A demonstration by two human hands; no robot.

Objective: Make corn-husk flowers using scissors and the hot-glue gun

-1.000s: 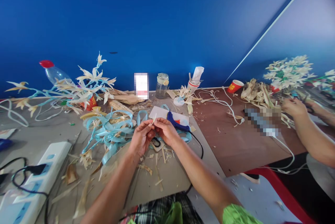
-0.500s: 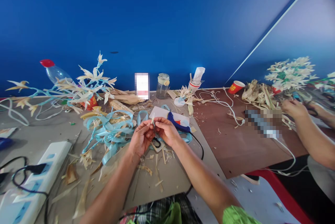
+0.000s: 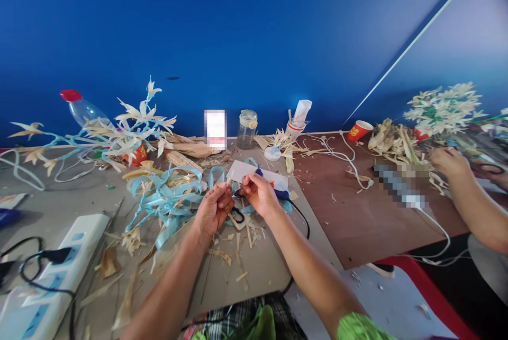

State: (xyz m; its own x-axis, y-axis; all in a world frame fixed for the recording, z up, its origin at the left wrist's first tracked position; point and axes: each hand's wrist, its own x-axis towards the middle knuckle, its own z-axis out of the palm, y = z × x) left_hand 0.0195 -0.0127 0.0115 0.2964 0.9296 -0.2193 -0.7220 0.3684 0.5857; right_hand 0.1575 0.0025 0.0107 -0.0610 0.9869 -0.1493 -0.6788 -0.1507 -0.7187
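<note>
Fingertips pinched together, my left hand (image 3: 215,207) holds a small pale piece, seemingly a strip of husk, whose tip shows above the fingers. My right hand (image 3: 260,194) is a short gap to its right, fingers curled and closed; what they hold, if anything, is too small to name. Behind my right hand lies a blue glue gun (image 3: 282,194) on a white card (image 3: 238,170). Below and between the hands are black scissor handles (image 3: 237,215). Light blue ribbon (image 3: 186,197) is heaped left of my left hand.
Husk flowers on blue stems (image 3: 138,115) stand at the left, near a white power strip (image 3: 79,239). A glass jar (image 3: 247,131) and a red cup (image 3: 360,130) are at the back. On the right, a person's hand (image 3: 450,162) works beside more husk flowers (image 3: 444,109).
My right hand has parted from my left and moved slightly right and up. My left hand has stayed nearly in place. Scissors now show more clearly by the other person's hands.
</note>
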